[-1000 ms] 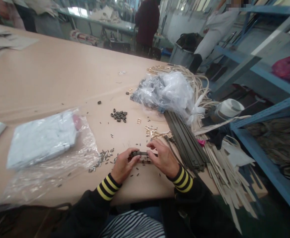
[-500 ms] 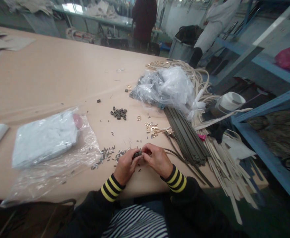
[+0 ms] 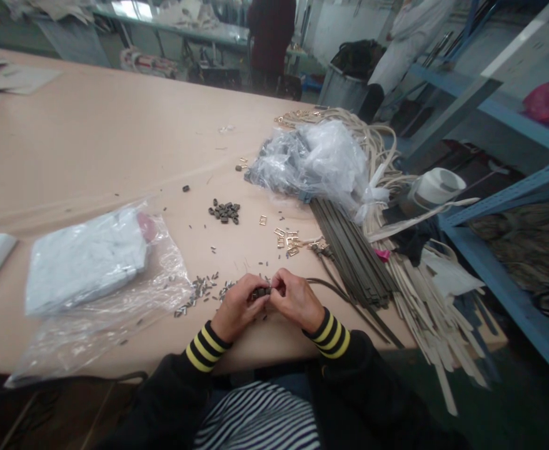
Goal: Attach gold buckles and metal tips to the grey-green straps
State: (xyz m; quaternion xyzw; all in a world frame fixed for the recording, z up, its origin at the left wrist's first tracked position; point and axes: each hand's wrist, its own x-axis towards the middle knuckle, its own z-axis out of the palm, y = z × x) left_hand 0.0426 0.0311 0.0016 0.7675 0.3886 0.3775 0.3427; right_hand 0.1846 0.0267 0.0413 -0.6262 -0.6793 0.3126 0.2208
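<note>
My left hand [image 3: 237,305] is closed around small dark strap loops [image 3: 260,292], partly covered by its fingers. My right hand [image 3: 297,301] meets it fingertip to fingertip, thumb and forefinger pinched at the end of the loops; what it pinches is too small to make out. A dark narrow strap [image 3: 333,286] runs out from behind the right hand toward the table's front edge. Many small metal clips [image 3: 202,287] lie scattered left of the hands. Beyond the hands are gold buckles [image 3: 292,239] and a pile of dark loops [image 3: 225,212].
Right of the hands lies a bundle of dark flat straps [image 3: 354,256], with pale strips [image 3: 436,312] hanging over the edge. Clear plastic bags [image 3: 331,150] sit behind. A wrapped white packet [image 3: 87,259] lies left. Blue shelving [image 3: 518,112] stands right; two people are at the back.
Both hands stay together at the same spot. The right fingers have curled slightly more at the loops, and the left hand has shifted a little to cover them.
</note>
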